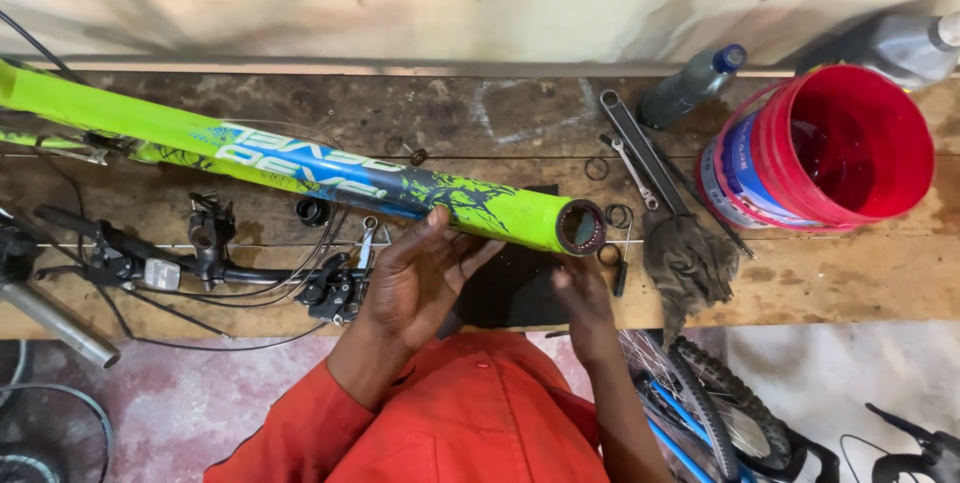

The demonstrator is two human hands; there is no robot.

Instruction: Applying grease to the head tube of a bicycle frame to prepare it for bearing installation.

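A lime-green and blue bicycle frame tube (300, 168) lies slantwise across a worn wooden bench (850, 273). Its open round end (581, 227) faces me. My left hand (420, 278) is open, fingers spread, with thumb and fingertips touching the tube's near side. My right hand (583, 295) sits just below the tube's open end with its fingers curled; whatever they hold is hidden. Between both hands a black sheet (510, 293) lies on the bench edge. My sleeves are orange.
A red bucket (830, 148) stands at the right, with a plastic bottle (690, 88), wrenches (635, 148) and a dirty rag (688, 258) beside it. Small rings (617, 215) lie near the tube end. A handlebar with levers and cables (200, 263) lies left. A bicycle wheel (720, 413) stands below.
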